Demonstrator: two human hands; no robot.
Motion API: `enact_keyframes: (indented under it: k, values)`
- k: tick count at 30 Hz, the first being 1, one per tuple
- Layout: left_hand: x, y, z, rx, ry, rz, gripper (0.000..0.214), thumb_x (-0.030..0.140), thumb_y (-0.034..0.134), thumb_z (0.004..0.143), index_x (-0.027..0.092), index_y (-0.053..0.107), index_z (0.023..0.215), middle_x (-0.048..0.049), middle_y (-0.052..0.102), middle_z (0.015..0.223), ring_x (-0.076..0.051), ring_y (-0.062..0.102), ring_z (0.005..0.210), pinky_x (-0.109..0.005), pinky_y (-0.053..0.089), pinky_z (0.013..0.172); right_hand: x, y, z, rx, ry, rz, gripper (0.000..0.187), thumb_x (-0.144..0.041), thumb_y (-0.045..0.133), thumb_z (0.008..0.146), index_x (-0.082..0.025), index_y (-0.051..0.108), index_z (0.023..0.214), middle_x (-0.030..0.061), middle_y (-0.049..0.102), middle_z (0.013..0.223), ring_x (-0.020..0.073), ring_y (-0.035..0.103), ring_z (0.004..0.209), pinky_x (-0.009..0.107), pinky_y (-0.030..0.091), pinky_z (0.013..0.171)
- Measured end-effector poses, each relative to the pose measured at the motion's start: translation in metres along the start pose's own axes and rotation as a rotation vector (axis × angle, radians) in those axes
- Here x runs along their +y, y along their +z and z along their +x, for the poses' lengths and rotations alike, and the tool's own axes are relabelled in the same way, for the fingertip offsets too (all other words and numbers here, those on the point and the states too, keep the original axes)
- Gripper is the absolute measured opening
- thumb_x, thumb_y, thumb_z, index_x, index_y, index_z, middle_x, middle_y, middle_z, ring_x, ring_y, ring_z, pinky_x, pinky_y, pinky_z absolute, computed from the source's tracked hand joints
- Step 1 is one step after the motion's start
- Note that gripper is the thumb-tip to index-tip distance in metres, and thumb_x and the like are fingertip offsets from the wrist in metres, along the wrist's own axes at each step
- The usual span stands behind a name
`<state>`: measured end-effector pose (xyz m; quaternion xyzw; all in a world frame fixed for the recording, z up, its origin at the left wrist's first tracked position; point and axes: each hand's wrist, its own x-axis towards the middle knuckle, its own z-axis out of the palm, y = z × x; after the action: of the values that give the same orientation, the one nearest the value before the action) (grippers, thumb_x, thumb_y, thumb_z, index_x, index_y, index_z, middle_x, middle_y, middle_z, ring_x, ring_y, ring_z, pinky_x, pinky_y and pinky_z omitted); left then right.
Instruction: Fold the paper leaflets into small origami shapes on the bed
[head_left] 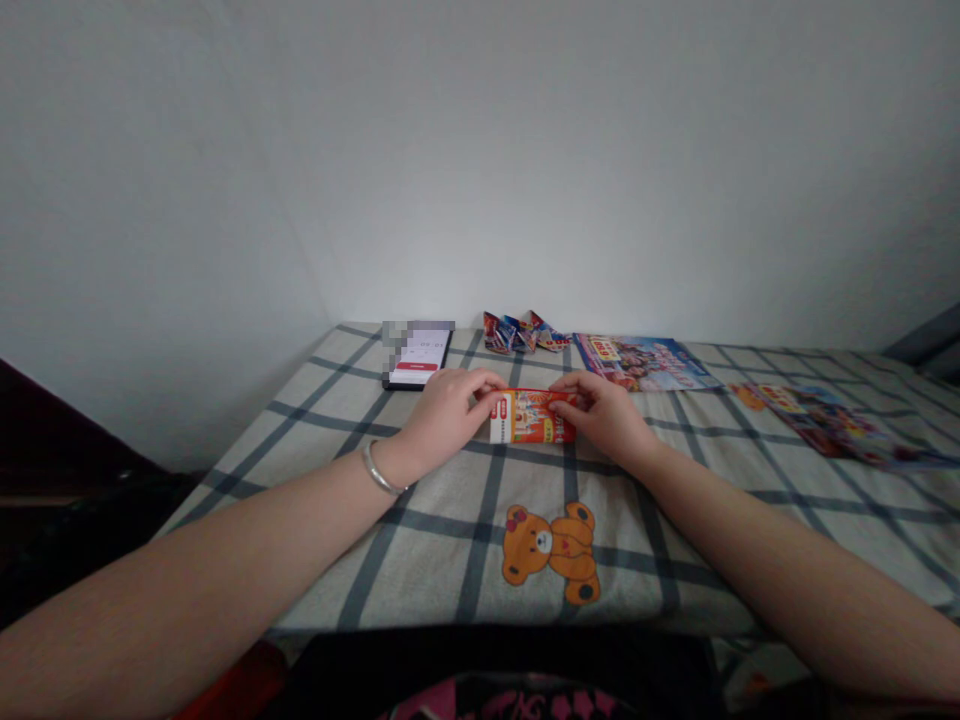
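Note:
A red, orange and white printed leaflet [529, 420], which looks folded, is held level just above or on the checked cloth in front of me. My left hand [456, 408] pinches its left end between thumb and fingers; a silver bangle circles that wrist. At the opposite end, my right hand [600, 412] grips the leaflet's upper right edge with thumb and fingertips. Between the two hands the printed face with a castle-like picture shows. Whether the leaflet touches the cloth I cannot tell.
Behind my left hand lies a phone [420, 355] with its screen lit. Crumpled or folded colourful paper [525, 332] sits near the wall. Two flat leaflets, one blue-pink [649, 362] and one farther right [847, 420], rest on the checked tablecloth [420, 590], which has a printed bear [555, 550].

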<state>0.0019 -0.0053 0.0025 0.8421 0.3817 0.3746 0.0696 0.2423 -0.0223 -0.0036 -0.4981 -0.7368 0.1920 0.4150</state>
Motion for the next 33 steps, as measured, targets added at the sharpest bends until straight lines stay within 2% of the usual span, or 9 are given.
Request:
enact_keyframes:
  k: [4,10,21,26,30,33]
  values:
    - [-0.001,0.001,0.000,-0.010,-0.019,-0.114,0.013,0.022,0.053,0.093,0.019,0.065,0.097,-0.0022,0.071,0.092,-0.017,0.066,0.084,-0.032,0.052,0.077,0.001,0.002,0.000,0.038,0.048,0.012,0.024,-0.043,0.067,0.079,-0.020,0.067,0.086,0.0015,0.065,0.070,0.0137,0.052,0.057,0.027,0.041,0.052]
    - [0.002,0.000,-0.001,-0.049,-0.079,-0.239,0.013,0.025,0.056,0.091,0.019,0.064,0.100,-0.0019,0.070,0.092,-0.016,0.066,0.082,-0.030,0.053,0.074,0.003,0.003,0.000,0.050,0.057,0.032,0.023,-0.041,0.068,0.079,-0.020,0.066,0.085,0.0026,0.066,0.075,0.0140,0.053,0.060,0.027,0.042,0.054]
    - [-0.006,0.009,-0.001,-0.060,-0.188,-0.368,0.011,0.023,0.056,0.090,0.019,0.062,0.098,-0.0001,0.068,0.085,-0.014,0.065,0.076,-0.027,0.052,0.067,0.006,0.002,0.003,0.012,0.075,0.018,0.021,-0.040,0.067,0.080,-0.019,0.067,0.085,0.0011,0.064,0.067,0.0137,0.053,0.056,0.026,0.041,0.051]
    - [0.002,0.006,0.000,-0.085,-0.202,-0.382,0.008,0.022,0.058,0.089,0.019,0.065,0.092,0.0003,0.069,0.086,-0.014,0.065,0.077,-0.025,0.051,0.068,-0.002,0.000,0.002,-0.040,-0.006,-0.165,0.014,-0.033,0.066,0.083,-0.021,0.070,0.091,0.0019,0.071,0.079,0.0149,0.062,0.067,0.027,0.047,0.061]
    - [0.010,0.004,0.000,-0.089,-0.165,-0.353,0.008,0.020,0.059,0.088,0.019,0.066,0.091,0.0004,0.070,0.088,-0.014,0.066,0.081,-0.026,0.052,0.072,-0.009,0.001,-0.001,-0.108,-0.086,-0.146,0.013,-0.031,0.064,0.086,-0.024,0.071,0.095,0.0011,0.075,0.089,0.0160,0.067,0.077,0.028,0.051,0.069]
    - [0.013,0.002,-0.001,-0.074,-0.135,-0.337,0.008,0.018,0.059,0.088,0.019,0.067,0.091,0.0002,0.071,0.089,-0.014,0.066,0.081,-0.027,0.053,0.075,-0.010,0.002,-0.002,-0.109,-0.102,-0.130,0.014,-0.033,0.064,0.087,-0.025,0.072,0.096,0.0010,0.076,0.089,0.0172,0.069,0.081,0.029,0.053,0.073]
